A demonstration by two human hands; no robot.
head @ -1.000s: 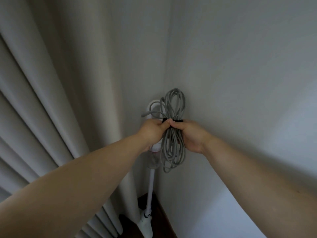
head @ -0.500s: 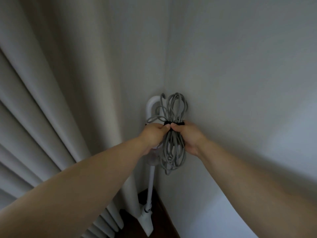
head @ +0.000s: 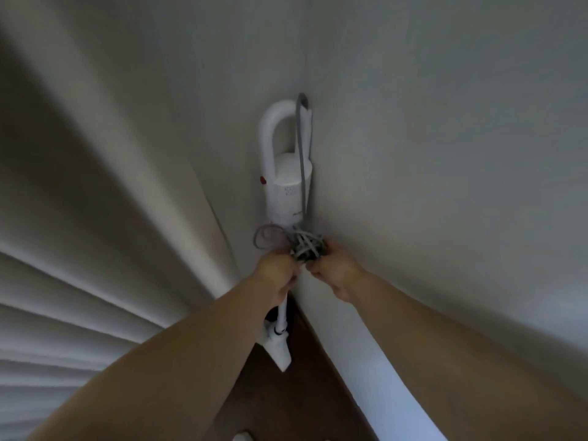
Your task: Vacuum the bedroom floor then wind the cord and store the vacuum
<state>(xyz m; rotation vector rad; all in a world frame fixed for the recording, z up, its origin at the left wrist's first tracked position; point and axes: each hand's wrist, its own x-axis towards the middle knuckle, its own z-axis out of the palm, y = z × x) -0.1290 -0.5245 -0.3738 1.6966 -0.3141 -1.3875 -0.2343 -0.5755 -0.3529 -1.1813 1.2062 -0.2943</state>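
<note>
Hands, left (head: 276, 271) and right (head: 336, 271), each grip the bundled grey cord (head: 306, 247) just below the white stick vacuum's (head: 286, 186) body.

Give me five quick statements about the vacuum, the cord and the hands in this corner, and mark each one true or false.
1. The white vacuum stands upright in the corner where two walls meet. True.
2. Both hands hold the bundled grey cord. True: the left hand and the right hand grip it from either side.
3. The cord lies loose on the floor. False: it is gathered into a bundle held below the vacuum's body.
4. A strand of cord runs up over the vacuum's handle. True.
5. The curtain hangs to the right of the vacuum. False: it hangs to its left.
</note>
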